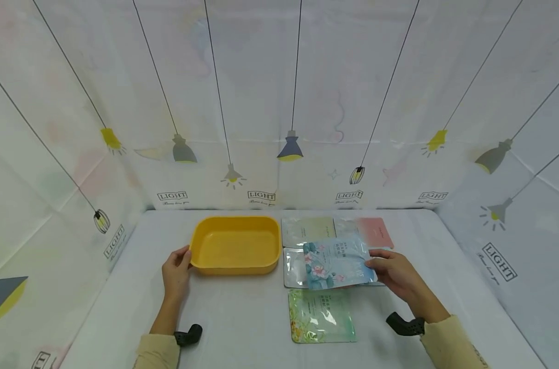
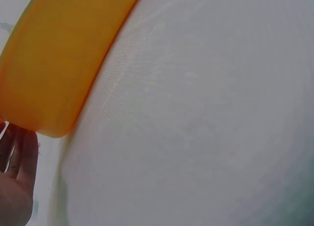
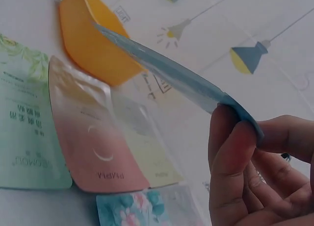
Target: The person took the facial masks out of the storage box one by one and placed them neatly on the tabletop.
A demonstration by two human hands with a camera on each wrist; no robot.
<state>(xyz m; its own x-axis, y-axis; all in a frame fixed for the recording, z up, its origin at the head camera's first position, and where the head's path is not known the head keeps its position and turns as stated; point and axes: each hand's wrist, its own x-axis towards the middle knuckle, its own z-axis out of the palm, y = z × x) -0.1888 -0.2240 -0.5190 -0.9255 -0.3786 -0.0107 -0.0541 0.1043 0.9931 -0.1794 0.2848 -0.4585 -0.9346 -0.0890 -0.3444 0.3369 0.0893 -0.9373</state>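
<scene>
My right hand (image 1: 397, 275) pinches the right edge of a blue sachet (image 1: 330, 264) with pink flowers, like a sheet-mask packet, between thumb and fingers. It is held over other packets, and the right wrist view shows it nearly edge-on. At the left end of a yellow plastic basin (image 1: 235, 271), my left hand (image 1: 175, 271) grips the rim with thumb and fingertips. A green sachet (image 1: 322, 316) lies in front of the held one. Behind lie a silver and pale-yellow packet (image 1: 308, 230) and a silver and pink packet (image 1: 375, 231).
Partly covered by the blue sachet, a silver packet (image 1: 295, 269) lies right of the basin. The white-covered table (image 1: 242, 328) meets a white cloth backdrop (image 1: 261, 102) printed with lamps at the back and sides.
</scene>
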